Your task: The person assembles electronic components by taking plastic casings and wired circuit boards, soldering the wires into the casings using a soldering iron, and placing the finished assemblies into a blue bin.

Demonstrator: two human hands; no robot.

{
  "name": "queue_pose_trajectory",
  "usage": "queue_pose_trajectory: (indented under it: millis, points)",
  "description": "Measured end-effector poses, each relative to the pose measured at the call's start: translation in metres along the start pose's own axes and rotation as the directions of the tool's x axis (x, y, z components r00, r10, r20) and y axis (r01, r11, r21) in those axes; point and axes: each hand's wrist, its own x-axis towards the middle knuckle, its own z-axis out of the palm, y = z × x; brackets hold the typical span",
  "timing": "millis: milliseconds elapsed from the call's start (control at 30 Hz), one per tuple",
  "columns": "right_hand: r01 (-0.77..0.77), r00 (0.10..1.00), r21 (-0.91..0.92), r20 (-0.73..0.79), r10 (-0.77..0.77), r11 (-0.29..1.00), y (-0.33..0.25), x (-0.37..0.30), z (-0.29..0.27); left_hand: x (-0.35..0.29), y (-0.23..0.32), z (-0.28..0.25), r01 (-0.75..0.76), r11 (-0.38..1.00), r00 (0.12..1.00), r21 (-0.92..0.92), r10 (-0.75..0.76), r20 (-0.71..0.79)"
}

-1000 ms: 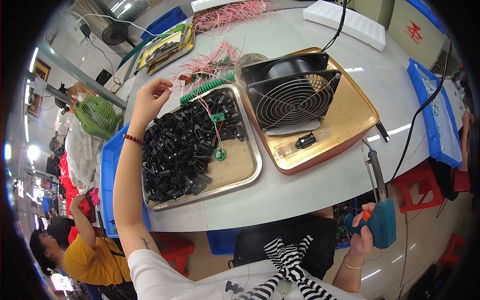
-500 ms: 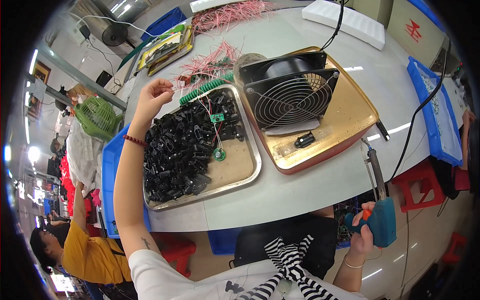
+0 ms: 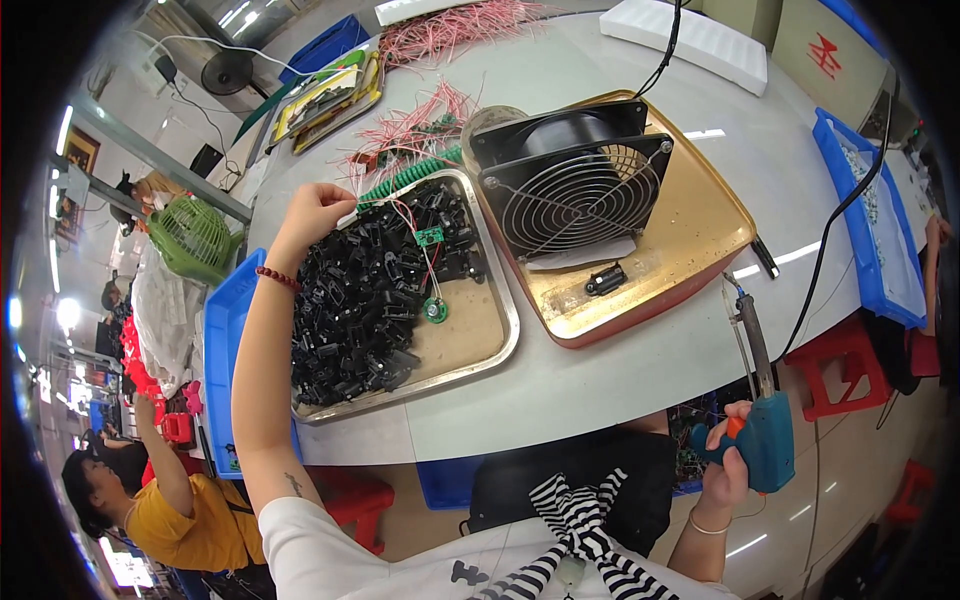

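Plainly, the left hand (image 3: 318, 214) pinches a thin wire (image 3: 352, 213) at the far left corner of the metal tray (image 3: 468, 328), where a small green board (image 3: 429, 237) lies on black plastic parts (image 3: 352, 310), while the right hand (image 3: 726, 462), well apart from it, is wrapped around a blue soldering gun (image 3: 771, 440) at the near right
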Motion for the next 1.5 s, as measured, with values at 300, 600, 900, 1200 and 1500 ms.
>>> queue_pose_trajectory:
  millis: [300,600,900,1200,1500]
  points:
    - [-0.002,1.0,-0.006,-0.008,0.002,1.0,0.001,0.001,0.001,0.005,-0.003,-0.004,-0.073,0.926,0.997,0.37,0.079,-0.002]
    - [0.013,1.0,-0.02,-0.012,-0.014,1.0,0.0,0.002,0.001,0.013,-0.021,-0.006,-0.006,0.972,0.997,0.236,-0.011,0.071]
    - [0.014,1.0,-0.021,-0.017,-0.014,1.0,0.001,0.002,-0.001,0.006,-0.008,-0.006,0.245,0.968,0.969,-0.05,-0.246,-0.023]
    - [0.02,1.0,-0.019,-0.009,-0.021,1.0,0.001,0.001,0.001,0.008,-0.007,-0.005,0.057,0.911,0.998,-0.409,-0.058,0.01]
    - [0.02,1.0,-0.017,-0.014,-0.02,1.0,0.0,0.001,0.001,0.008,0.008,0.002,-0.04,0.74,0.998,-0.671,0.061,0.008]
